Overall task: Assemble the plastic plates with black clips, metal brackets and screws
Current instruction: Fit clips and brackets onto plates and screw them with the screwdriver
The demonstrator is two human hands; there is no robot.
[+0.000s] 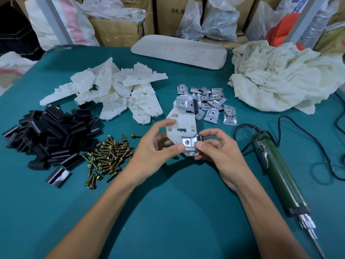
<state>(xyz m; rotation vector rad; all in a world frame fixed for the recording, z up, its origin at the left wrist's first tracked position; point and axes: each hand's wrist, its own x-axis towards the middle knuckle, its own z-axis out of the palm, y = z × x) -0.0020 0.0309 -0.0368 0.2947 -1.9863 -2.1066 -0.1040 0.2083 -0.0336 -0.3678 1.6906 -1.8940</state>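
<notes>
I hold a white plastic plate above the green table, between both hands. My left hand grips its left edge, thumb on the near end. My right hand pinches a metal bracket with a black clip onto the plate's near end. A second bracket with a clip sits on the plate's far end. Loose stock lies around: white plates, black clips, brass-coloured screws and metal brackets.
A green electric screwdriver with a black cable lies at the right, tip toward me. A crumpled white cloth fills the far right. A beige pad lies at the back, with boxes and bags behind the table.
</notes>
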